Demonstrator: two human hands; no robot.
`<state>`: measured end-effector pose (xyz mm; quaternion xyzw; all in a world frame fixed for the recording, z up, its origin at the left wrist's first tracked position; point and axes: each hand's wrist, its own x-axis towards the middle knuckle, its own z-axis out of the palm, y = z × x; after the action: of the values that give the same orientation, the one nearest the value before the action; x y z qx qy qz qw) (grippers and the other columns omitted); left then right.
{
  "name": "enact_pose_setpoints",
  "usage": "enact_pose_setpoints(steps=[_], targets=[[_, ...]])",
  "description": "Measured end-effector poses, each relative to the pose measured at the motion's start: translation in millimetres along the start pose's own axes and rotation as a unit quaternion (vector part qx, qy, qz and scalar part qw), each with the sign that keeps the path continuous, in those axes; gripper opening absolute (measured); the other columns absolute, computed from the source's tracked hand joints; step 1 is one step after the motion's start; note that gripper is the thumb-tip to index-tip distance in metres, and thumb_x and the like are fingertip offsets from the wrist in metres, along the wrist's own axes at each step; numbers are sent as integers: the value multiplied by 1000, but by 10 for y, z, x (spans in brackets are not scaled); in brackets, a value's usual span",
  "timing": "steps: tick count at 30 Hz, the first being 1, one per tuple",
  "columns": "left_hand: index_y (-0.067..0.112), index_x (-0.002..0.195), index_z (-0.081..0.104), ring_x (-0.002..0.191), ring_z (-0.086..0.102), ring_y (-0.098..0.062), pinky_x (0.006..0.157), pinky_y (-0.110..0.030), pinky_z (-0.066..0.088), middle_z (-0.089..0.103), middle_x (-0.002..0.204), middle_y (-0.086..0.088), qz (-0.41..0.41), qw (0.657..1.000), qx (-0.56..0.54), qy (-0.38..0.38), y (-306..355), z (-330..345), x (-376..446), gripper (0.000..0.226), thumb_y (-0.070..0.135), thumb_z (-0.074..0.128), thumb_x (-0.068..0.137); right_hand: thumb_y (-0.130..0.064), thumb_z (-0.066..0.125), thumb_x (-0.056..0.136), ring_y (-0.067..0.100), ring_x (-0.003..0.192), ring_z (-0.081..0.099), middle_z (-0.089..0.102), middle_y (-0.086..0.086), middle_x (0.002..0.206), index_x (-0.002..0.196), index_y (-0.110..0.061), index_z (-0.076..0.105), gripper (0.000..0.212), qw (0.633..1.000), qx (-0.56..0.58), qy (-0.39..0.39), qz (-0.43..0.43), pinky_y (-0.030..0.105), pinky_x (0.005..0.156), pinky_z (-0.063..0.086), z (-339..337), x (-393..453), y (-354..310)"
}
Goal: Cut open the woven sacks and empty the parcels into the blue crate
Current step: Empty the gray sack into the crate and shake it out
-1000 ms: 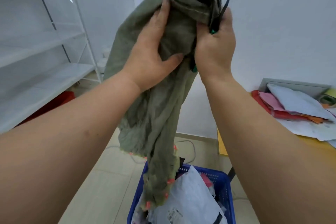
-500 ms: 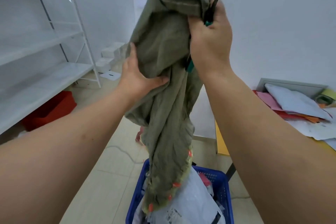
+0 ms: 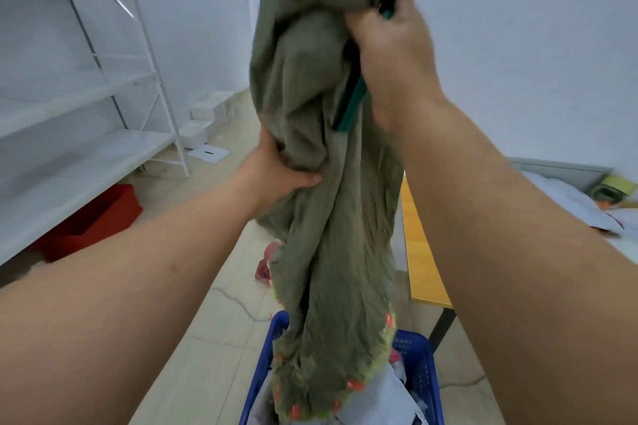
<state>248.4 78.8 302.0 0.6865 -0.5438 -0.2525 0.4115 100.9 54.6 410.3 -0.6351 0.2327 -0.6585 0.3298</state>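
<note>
- One green woven sack (image 3: 321, 183), hanging mouth-down.
- One blue crate (image 3: 419, 376) near the bottom edge.
- Two hands: left hand (image 3: 279, 172), right hand (image 3: 393, 55).
- One green-handled cutter (image 3: 352, 103).
- One red bin (image 3: 93, 221) on the floor at left.
- One white shelf rack (image 3: 86, 86) at left.
- One bench (image 3: 419, 252) at right.
- Parcels (image 3: 397, 400) in the crate: too hidden to count.

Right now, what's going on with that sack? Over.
Right hand grips sack top plus cutter. Left hand pinches its middle. Open end hangs in blue crate. Nothing blocking.
</note>
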Motion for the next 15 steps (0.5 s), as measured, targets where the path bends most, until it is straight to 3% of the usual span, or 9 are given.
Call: enact_pose_setpoints(steps=[2,3,4,6,7,9,11,13,15], targets=[[18,121,58,109,60,-28,97,-42,50,65,114,-3,-42,998,46,-5,-124,73,-6,37,24,67,86,-18,60,91,14,103,63,66,-9,98,100,-28,58,14,993,-81,-23,88,33,94,51,-32,-141,219],[18,106,65,103,63,-31,94,-45,53,67,107,-7,-71,997,29,14,-199,98,13,19,22,58,89,-20,60,92,13,105,62,64,-10,100,106,-28,60,16,984,-133,-29,113,28,92,48,-75,-234,327],[22,97,66,99,65,-32,93,-47,54,69,104,-10,-100,994,-29,26,-241,107,7,15,22,53,91,-22,59,93,13,107,60,63,-9,103,113,-26,60,21,974,-179,-37,137,24,89,45,-137,-323,430],[29,95,66,97,67,-30,94,-49,54,71,106,-10,-143,971,-184,47,-231,83,17,16,28,51,90,-22,56,94,17,109,58,64,-4,109,121,-21,59,27,954,-228,-58,184,26,89,43,-254,-435,602],[31,97,66,98,67,-29,94,-48,54,71,108,-9,-126,966,-218,60,-200,78,41,16,31,51,91,-21,55,94,18,107,58,64,-2,109,121,-19,59,27,953,-230,-52,190,28,90,44,-290,-458,652],[34,108,60,104,63,-24,97,-43,51,67,113,-1,-22,980,-176,88,-119,75,77,18,33,53,92,-17,54,94,13,96,60,63,-5,99,115,-18,59,21,968,-211,19,132,25,84,46,-304,-458,635],[38,129,42,119,53,-23,106,-44,42,58,129,3,69,991,-76,88,-35,70,71,48,45,57,84,-15,53,94,4,82,57,62,-8,91,107,-17,58,14,980,-175,96,21,19,76,46,-285,-427,511],[38,142,29,131,45,-24,112,-46,35,47,144,1,48,998,25,-37,-23,62,26,76,53,66,78,-14,53,94,8,84,58,65,-5,94,107,-18,59,15,980,-189,68,-14,19,76,45,-305,-384,474],[26,147,33,126,51,-22,101,-37,44,49,144,1,-85,967,97,-220,-78,58,-115,76,46,71,84,-15,53,92,20,95,60,68,2,102,113,-20,61,23,954,-289,-39,71,30,82,47,-363,-365,534]])
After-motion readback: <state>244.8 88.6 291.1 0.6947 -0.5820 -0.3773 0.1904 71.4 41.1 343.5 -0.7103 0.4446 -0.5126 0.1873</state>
